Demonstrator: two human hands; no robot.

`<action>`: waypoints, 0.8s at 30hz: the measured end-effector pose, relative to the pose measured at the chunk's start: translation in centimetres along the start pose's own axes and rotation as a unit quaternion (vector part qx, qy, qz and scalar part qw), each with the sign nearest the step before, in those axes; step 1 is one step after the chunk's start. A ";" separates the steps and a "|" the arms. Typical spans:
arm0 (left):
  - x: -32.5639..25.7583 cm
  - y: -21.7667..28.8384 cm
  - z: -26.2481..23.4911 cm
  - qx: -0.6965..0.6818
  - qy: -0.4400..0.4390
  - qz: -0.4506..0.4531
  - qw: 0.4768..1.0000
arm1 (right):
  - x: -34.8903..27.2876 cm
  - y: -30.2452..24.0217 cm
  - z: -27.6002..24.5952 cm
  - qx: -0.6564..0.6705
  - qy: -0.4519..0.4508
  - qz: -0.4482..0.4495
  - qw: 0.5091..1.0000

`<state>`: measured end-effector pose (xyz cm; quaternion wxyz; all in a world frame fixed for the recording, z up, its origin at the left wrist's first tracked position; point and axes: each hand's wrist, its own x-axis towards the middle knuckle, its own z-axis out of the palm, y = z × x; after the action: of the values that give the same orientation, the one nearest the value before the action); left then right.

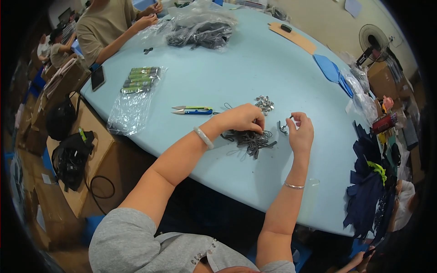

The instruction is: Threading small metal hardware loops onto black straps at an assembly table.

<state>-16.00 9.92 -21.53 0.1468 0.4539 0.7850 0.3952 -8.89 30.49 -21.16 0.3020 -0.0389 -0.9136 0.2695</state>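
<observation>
My left hand (243,119), with a pale bangle on its wrist, reaches down over a tangled pile of thin grey cord loops (255,144). Its fingers are pinched at the upper edge of the pile and seem closed on a grey cord; the fingertips are partly hidden. To the right of the pile, my right hand (301,132) is raised slightly, thumb and forefinger pinching a small silver metal piece (283,129) with a dark bit on it. Several small silver metal pieces (264,104) lie heaped just beyond the cords. Thread snips (195,110) with blue and yellow-green handles rest left of my left hand.
A clear bag of green-and-black cylinders (141,81) and a phone (97,78) lie at left. Beyond, another person (105,32) sits beside a plastic bag of dark items (200,34). Dark blue fabric (366,195) hangs over the right edge, near a fan (374,42).
</observation>
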 end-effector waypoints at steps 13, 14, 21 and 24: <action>0.2 1.0 -0.7 -0.350 0.143 -0.032 0.925 | -0.5 -5.2 1.0 0.437 -0.165 0.107 0.878; 0.1 0.8 -0.6 -0.349 0.141 -0.041 0.926 | -0.5 -5.6 1.0 0.432 -0.161 0.121 0.879; 0.3 1.5 -0.8 -0.429 0.123 -0.068 0.892 | -0.3 -4.5 0.9 0.425 -0.191 0.138 0.874; 0.1 1.9 -1.3 -0.443 0.102 -0.078 0.887 | -0.3 -4.4 0.7 0.442 -0.210 0.150 0.859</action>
<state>-15.71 9.87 -19.25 0.2819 0.2362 0.5718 0.7333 -8.61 26.34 -19.48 0.0448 0.0196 -0.7231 0.6890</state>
